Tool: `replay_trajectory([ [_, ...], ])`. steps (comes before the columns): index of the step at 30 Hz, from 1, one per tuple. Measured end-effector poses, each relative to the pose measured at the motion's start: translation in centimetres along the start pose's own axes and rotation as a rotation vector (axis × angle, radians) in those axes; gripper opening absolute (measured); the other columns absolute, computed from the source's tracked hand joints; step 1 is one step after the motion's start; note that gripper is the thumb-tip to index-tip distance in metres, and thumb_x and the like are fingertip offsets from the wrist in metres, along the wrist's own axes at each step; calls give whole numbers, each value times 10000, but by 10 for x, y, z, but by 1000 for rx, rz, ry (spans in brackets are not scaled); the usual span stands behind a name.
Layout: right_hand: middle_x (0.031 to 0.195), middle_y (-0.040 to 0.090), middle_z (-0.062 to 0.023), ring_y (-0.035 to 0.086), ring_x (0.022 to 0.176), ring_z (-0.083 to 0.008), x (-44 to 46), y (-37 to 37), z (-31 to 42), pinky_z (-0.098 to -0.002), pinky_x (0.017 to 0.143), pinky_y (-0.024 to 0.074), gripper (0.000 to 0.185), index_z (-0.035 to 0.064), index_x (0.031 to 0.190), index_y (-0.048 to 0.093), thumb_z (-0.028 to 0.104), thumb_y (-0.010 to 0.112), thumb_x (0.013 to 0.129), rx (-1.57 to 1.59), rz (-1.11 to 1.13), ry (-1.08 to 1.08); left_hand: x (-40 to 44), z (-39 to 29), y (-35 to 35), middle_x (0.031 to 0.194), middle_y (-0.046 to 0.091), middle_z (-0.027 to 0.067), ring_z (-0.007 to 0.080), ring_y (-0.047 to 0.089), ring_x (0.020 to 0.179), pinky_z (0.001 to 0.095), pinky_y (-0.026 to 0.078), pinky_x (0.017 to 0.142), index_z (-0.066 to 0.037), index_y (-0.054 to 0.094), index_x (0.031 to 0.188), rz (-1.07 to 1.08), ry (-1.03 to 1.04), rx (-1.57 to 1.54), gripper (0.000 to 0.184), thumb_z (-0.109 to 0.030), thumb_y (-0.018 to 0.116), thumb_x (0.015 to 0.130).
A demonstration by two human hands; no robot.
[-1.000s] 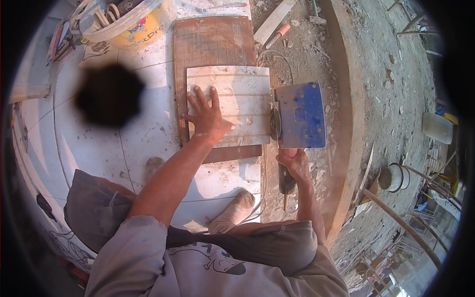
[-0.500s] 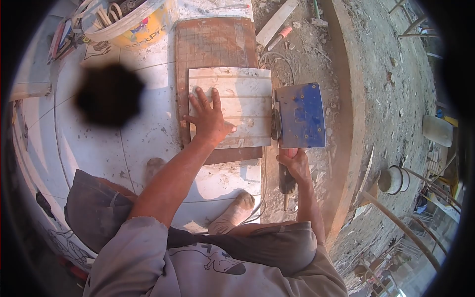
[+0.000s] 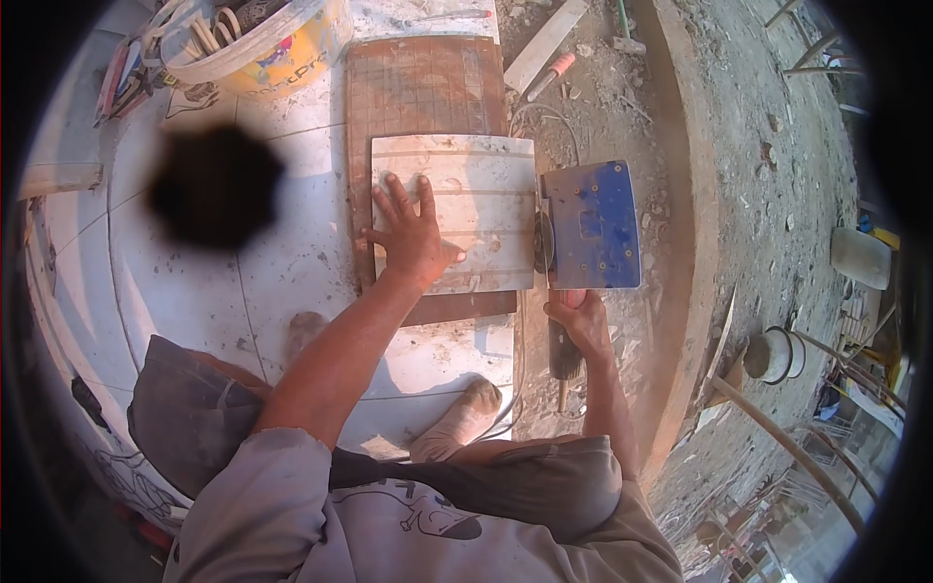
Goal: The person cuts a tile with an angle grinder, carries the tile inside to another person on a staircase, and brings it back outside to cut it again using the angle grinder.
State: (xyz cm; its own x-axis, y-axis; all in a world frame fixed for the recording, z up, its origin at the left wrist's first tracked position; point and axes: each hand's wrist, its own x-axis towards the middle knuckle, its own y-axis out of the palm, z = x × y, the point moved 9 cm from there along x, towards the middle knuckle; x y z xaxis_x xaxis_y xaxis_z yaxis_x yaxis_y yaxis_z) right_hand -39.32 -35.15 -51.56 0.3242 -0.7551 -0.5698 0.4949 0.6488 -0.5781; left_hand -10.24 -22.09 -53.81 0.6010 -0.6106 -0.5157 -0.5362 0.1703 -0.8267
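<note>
My left hand (image 3: 413, 243) lies spread flat on the ribbed tile (image 3: 486, 194) atop the brown board (image 3: 423, 87), my right hand (image 3: 585, 323) wraps the blue-plated power tool (image 3: 593, 228), and the tile's broad face looks uncut, any edge cut unclear.

UL of frame: yellow bucket (image 3: 255, 82) w/ dark brand ltrs (image 3: 313, 68) on its side, slanting up to the R; name ends in "Pro", ltrs before that too blurred to read for sure. Btm ctr: grey shirt (image 3: 389, 539) w/ a few dark printed ltrs (image 3: 403, 484) by a line drawing (image 3: 452, 526); too small & creased to make out.
</note>
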Motion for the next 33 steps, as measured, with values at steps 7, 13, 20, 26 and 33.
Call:
replay_trajectory([
  [7, 1071, 697, -242, 687, 983, -326, 1, 0, 3, -404, 858, 529, 666, -52, 1215, 588, 288, 789, 679, -39, -9, -14, -3, -2, -4, 1592, -129, 350, 545, -108, 1472, 846, 238, 967, -104, 27, 1600, 25, 14, -25, 1271, -510, 849, 719],
  [13, 1077, 696, -239, 685, 990, -322, 4, 0, 6, -402, 865, 530, 672, -48, 1225, 584, 289, 789, 680, 7, 5, -4, -1, 0, -2, 1601, -137, 322, 536, -100, 1476, 836, 275, 964, -133, 20, 1600, 22, -11, 15, 1304, -516, 865, 684],
  [20, 1086, 694, -234, 683, 1004, -322, 8, 0, 6, -398, 873, 529, 689, -49, 1244, 571, 282, 789, 681, -21, -2, -4, -2, 0, -1, 1600, -126, 326, 535, -91, 1477, 841, 284, 951, -131, 16, 1601, -7, 4, 13, 1302, -526, 857, 689],
  [26, 1092, 693, -228, 683, 1003, -321, 12, 1, 10, -399, 877, 527, 690, -46, 1245, 575, 280, 790, 676, -15, 2, -29, -1, 0, -2, 1600, -126, 325, 535, -92, 1477, 844, 281, 949, -130, 16, 1600, -1, 7, 21, 1299, -524, 857, 692],
  [33, 1082, 694, -231, 683, 984, -314, 17, 3, 9, -395, 863, 528, 677, -65, 1224, 579, 277, 792, 680, -11, 3, -41, -1, 1, -1, 1601, -130, 323, 532, -100, 1478, 850, 262, 954, -132, 13, 1600, -11, 14, -3, 1309, -505, 870, 684],
])
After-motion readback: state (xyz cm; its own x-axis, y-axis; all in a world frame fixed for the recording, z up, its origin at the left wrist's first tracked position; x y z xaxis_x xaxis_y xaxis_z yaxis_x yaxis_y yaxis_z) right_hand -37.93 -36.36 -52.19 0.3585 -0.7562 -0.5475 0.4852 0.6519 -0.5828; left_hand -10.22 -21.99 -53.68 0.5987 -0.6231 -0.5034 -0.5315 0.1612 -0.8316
